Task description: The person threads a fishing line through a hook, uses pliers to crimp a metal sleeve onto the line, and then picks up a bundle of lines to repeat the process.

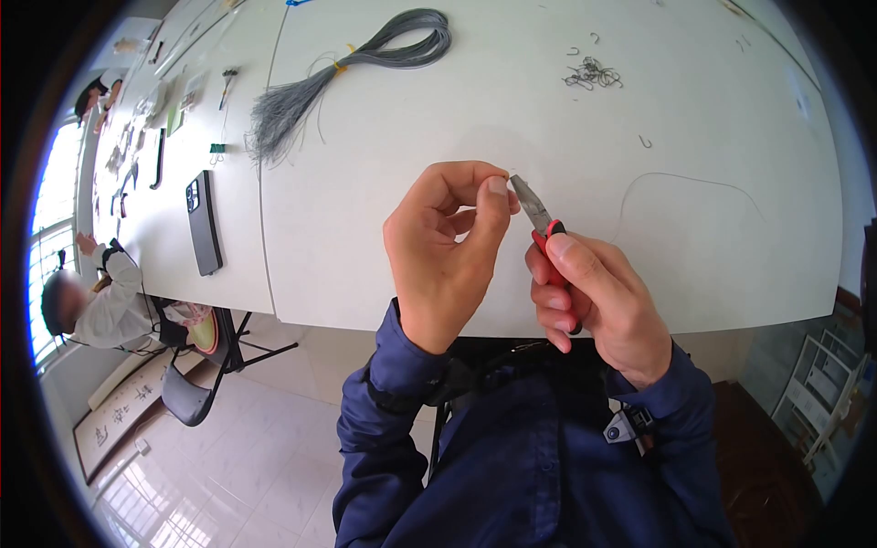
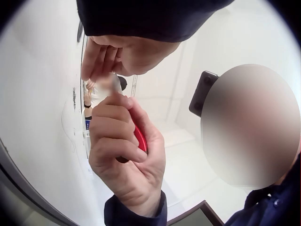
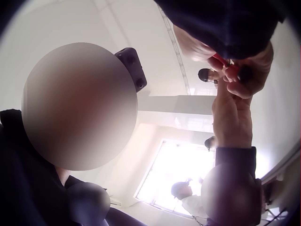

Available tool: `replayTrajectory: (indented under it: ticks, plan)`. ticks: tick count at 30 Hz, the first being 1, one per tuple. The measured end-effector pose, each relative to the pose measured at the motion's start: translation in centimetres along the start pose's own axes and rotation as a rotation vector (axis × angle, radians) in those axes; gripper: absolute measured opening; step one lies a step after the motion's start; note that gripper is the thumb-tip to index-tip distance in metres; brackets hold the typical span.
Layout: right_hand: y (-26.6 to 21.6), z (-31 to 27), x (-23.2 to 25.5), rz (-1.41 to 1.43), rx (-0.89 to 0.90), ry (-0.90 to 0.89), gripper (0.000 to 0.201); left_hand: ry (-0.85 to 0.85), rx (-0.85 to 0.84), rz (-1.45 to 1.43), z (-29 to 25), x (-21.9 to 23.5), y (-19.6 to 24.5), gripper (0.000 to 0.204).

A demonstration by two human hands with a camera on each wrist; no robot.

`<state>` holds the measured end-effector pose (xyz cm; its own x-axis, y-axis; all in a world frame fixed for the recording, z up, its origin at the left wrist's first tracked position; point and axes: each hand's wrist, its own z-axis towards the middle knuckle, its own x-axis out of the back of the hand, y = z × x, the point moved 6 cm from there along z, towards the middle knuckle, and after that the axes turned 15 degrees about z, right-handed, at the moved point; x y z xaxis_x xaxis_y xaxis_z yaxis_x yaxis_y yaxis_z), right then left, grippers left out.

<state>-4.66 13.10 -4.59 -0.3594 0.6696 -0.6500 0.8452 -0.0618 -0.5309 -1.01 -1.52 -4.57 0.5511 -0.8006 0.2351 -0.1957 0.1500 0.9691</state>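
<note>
My right hand (image 1: 617,297) grips a pair of pliers (image 1: 539,215) with red and black handles, their metal nose pointing up and left. My left hand (image 1: 443,247) pinches a tiny thing between thumb and index fingertip, right at the nose of the pliers; I cannot tell what it is, as the fingertips cover most of it. In the left wrist view, fingers wrap the red handle (image 2: 140,140). The right wrist view has both hands close together around the pliers.
Small bent hooks (image 1: 596,75) lie in a pile on the white table (image 1: 365,265), with a single hook (image 1: 645,142) nearer. A thin line (image 1: 694,177) curves at right. A tied bundle of grey strands (image 1: 343,68) and a phone (image 1: 204,224) lie left. Another person (image 1: 110,297) sits far left.
</note>
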Motion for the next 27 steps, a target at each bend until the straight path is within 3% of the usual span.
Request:
replayTrajectory:
  ticks: [1,4,7,12,18,22,25,27]
  plan:
    - [-0.1,0.1,0.1,-0.013,0.024,-0.013,0.036,-0.029,0.028,-0.035,0.1,-0.1,-0.1,0.012]
    - [-1.4,0.5,0.0,-0.262,0.316,0.122,0.028,-0.025,0.033,-0.140,0.2,-0.5,-0.2,0.015]
    - [-1.5,1.4,0.1,-0.187,0.413,0.163,0.024,-0.030,0.162,-0.381,-0.4,-1.5,-1.5,0.017]
    - [-0.7,2.4,0.7,-0.060,0.375,0.111,0.021,-0.154,0.290,-0.532,-1.6,-3.0,-2.0,0.020]
    - [-1.2,1.9,1.0,-0.024,0.326,0.134,0.024,-0.203,0.225,-0.479,-2.0,-2.7,-1.6,0.019]
    - [-1.4,1.6,1.4,0.044,0.155,0.088,0.023,-0.024,-0.224,0.009,-1.1,-0.4,0.3,0.028]
    - [-1.4,1.3,1.8,0.115,0.069,0.042,0.022,-0.085,-0.579,0.458,-0.9,0.6,3.2,0.029]
    - [-1.4,1.2,1.9,0.134,0.009,0.023,0.022,-0.110,-0.670,0.490,-0.6,0.5,3.6,0.033]
